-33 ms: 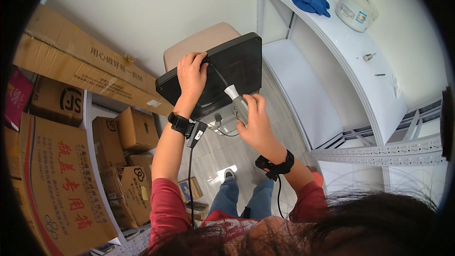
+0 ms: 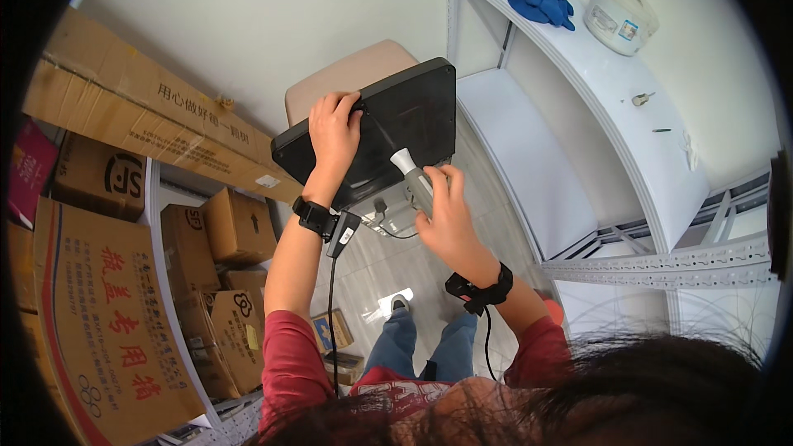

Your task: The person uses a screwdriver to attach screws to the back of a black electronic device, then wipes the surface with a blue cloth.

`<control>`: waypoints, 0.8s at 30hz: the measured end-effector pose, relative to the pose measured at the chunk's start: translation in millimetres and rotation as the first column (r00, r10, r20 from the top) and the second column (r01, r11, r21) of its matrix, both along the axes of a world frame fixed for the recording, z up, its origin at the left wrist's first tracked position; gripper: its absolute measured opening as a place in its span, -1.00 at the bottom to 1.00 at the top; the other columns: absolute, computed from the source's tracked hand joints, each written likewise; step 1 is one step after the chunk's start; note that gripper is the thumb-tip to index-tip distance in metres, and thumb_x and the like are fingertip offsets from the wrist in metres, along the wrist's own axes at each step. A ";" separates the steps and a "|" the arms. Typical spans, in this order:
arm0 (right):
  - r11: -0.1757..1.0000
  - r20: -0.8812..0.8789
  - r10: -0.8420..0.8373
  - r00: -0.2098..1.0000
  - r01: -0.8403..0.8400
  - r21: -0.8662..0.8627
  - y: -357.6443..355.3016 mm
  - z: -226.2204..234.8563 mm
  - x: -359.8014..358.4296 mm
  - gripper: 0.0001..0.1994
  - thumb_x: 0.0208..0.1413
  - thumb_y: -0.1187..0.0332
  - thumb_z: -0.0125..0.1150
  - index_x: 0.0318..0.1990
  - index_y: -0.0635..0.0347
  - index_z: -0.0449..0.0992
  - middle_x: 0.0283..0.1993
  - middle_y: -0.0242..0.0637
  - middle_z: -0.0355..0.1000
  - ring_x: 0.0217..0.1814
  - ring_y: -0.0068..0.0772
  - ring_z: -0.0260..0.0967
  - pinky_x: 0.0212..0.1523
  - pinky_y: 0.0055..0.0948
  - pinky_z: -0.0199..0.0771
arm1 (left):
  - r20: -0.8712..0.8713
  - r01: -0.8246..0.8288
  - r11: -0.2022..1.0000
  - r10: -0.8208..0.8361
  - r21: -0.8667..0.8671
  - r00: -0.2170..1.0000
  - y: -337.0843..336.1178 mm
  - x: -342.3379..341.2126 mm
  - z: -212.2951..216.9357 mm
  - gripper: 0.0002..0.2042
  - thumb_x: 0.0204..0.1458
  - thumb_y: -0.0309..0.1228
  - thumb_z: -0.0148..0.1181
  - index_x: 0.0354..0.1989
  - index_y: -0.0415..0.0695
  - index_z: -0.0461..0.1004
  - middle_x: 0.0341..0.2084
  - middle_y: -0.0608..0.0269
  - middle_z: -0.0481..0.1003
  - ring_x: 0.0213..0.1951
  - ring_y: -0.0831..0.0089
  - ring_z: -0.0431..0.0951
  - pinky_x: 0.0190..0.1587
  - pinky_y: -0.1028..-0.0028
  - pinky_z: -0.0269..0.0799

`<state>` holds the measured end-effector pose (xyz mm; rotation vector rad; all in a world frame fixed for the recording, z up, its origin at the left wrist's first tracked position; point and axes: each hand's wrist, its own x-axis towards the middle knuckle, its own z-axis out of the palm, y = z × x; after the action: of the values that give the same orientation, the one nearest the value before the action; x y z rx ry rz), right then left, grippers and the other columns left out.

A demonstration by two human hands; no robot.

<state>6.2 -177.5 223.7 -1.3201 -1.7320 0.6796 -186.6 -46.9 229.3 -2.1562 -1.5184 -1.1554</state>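
A black rectangular panel [image 2: 410, 111] with rounded corners and screws is tilted up in front of me. My left hand [image 2: 334, 134] has its fingers curled on the panel's far edge, thumb and fingertips close to the tip end of a screwdriver [image 2: 419, 186]. The screwdriver has a grey and white handle, and its shaft slants up and left across the panel. Around that handle my right hand [image 2: 450, 219] is closed, index finger stretched along it. The screwdriver's tip and any screw under it are too small to make out.
A beige seat-like surface [image 2: 355, 70] stands behind the panel. Cardboard boxes [image 2: 116, 314] fill shelving on the left. The white shelf [image 2: 578, 58] on the right bears a blue cloth [image 2: 541, 4], a white appliance [image 2: 621, 16] and small metal parts [image 2: 643, 100]. Cables hang from both wrist straps.
My right fingers have shifted very slightly on the screwdriver handle. My left hand and the panel look the same.
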 end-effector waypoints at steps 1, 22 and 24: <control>1.000 -0.003 0.006 1.000 -0.006 -0.024 -1.0 -0.4 1.4 -0.50 -0.05 0.50 0.18 0.10 0.25 0.22 0.01 -0.02 0.25 -0.13 0.07 0.36 -0.24 -0.17 0.41 | 0.000 -0.007 1.000 0.007 -0.003 1.000 0.6 -0.3 -0.5 -0.73 -0.20 -0.53 0.25 -0.23 -0.13 0.51 -0.30 0.28 0.45 -0.26 0.25 0.42 -0.19 0.32 0.27; 0.921 0.033 -0.132 0.991 0.110 0.372 11.9 10.6 3.8 -0.51 -0.10 0.34 0.33 0.01 0.27 0.33 -0.18 -0.11 0.34 -0.43 -0.18 0.44 -0.55 -0.37 0.45 | 0.017 -0.029 0.999 0.029 -0.034 0.999 6.3 -0.9 -0.6 -0.72 -0.24 -0.51 0.24 -0.25 -0.10 0.50 -0.31 0.28 0.43 -0.23 0.25 0.41 -0.14 0.31 0.27; 0.876 0.018 -0.214 0.977 0.184 0.445 16.4 14.0 0.0 -0.53 -0.09 0.28 0.33 -0.03 0.27 0.36 -0.33 -0.15 0.41 -0.55 -0.21 0.42 -0.62 -0.40 0.41 | 0.003 -0.010 1.000 0.010 -0.030 1.000 2.1 -1.2 -1.4 -0.68 -0.25 -0.49 0.25 -0.21 -0.09 0.49 -0.28 0.25 0.43 -0.21 0.24 0.40 -0.12 0.30 0.26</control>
<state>6.2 -161.1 237.7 -1.1822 -1.6462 0.1089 -187.7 -44.8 227.9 -2.1642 -1.5555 -1.1405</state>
